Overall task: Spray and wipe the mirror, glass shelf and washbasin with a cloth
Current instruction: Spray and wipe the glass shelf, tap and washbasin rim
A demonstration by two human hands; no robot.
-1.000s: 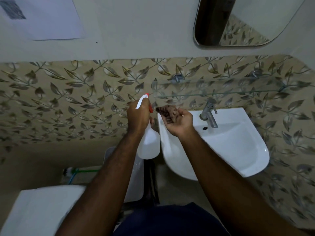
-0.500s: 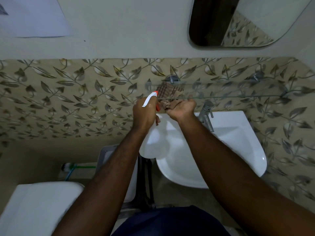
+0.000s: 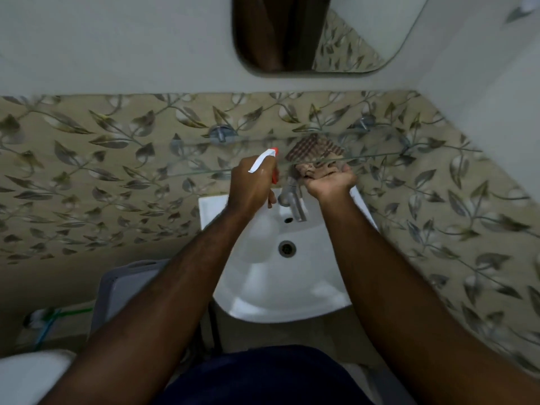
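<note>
From the head camera, the left hand [image 3: 251, 185] was wrapped tight around the neck of the spray bottle [image 3: 263, 162], whose nozzle pointed at the glass shelf [image 3: 204, 171]. Just right of it, the right hand [image 3: 330, 182] clutched the brown cloth [image 3: 314, 159] against the shelf's front edge. Below both hands lay the washbasin [image 3: 280, 287] and tap [image 3: 293, 200]; above them hung the mirror [image 3: 321, 33].

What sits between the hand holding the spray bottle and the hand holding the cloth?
In the head view, the tap stands between the left hand, gripping the spray bottle, and the right hand, holding the cloth at the glass shelf.
</note>
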